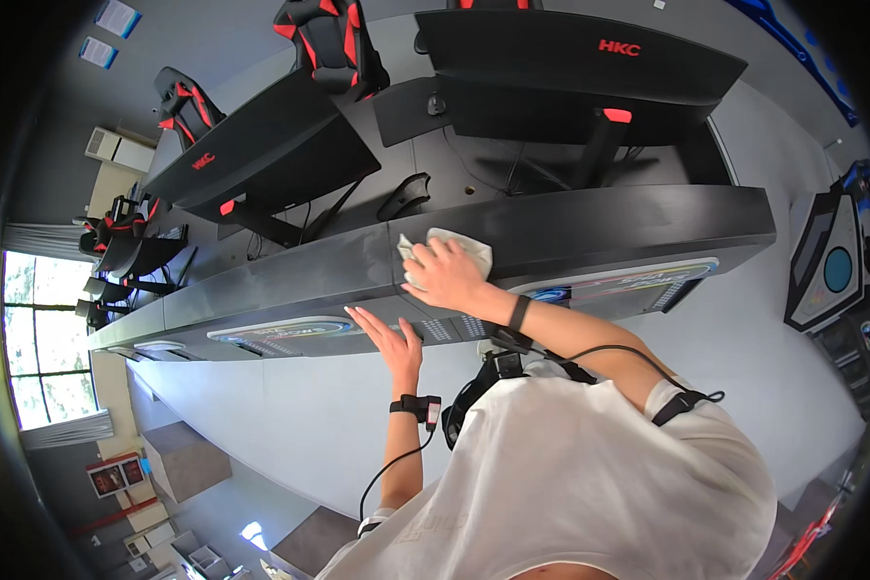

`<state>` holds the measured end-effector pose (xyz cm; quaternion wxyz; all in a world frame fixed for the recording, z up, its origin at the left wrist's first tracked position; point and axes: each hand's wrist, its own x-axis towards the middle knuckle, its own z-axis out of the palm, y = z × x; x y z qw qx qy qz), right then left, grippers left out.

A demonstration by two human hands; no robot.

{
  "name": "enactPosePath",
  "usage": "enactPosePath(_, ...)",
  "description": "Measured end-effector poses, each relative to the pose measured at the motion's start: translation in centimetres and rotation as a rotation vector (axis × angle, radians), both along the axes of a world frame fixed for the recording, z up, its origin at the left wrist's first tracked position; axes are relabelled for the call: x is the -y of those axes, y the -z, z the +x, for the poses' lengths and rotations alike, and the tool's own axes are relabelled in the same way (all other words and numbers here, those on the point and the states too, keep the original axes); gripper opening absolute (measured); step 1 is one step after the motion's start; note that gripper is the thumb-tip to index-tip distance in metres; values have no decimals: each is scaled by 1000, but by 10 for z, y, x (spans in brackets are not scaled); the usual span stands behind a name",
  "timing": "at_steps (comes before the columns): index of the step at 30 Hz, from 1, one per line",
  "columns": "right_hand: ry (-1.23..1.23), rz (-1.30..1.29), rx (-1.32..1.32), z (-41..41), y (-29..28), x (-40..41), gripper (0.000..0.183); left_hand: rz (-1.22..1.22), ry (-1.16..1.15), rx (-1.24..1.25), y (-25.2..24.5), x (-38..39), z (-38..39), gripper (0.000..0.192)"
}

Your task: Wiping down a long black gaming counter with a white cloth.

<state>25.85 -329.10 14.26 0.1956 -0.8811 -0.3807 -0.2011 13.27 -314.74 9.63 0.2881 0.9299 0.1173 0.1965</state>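
My right hand (446,277) presses a folded off-white cloth (471,246) onto the top of a long black desk ledge (319,264), close to a seam between two sections. The fingers are bent over the cloth, and its edges stick out past them. Lower and to the left, my left hand (395,346) is held in front of the ledge's front panel with its fingers apart and nothing in it. Whether its fingertips touch the panel, I cannot tell.
Behind the ledge stand two black HKC monitors (268,152) (573,80), with a mouse (436,104), loose cables and a dark headset-like object (404,196). Black-and-red gaming chairs (330,43) are beyond. Cables run along both my arms. A dark angular cabinet (826,261) stands at right.
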Motion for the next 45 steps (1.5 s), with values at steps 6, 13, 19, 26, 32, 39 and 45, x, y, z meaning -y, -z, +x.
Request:
enactPosePath(6,1,48,-24,-2,3,-85,28,-86,-44,4,12,-21,2,81)
enactPosePath(13,-186,17,220,-14,15,-65,14,-237,-269,-139,64,-64,-3,86)
enactPosePath(19,-296,-110,534,-25,42,-44,6,-1002,-408,-202,64,-100,12,24)
enactPosePath(26,-510,-305,493,-36,123,-22,8,-1954,-317,-142,10,-83,30,18)
enactPosePath(32,-656,-688,460,-49,157,2,11,-2003,-321,-188,-13,-67,31,24)
enactPosePath(39,-392,-338,302,-39,86,26,9,-2109,-219,-221,-8,-53,35,42)
enactPosePath(45,-145,-201,339,-22,16,46,9,-2178,-198,-243,-18,-40,39,43)
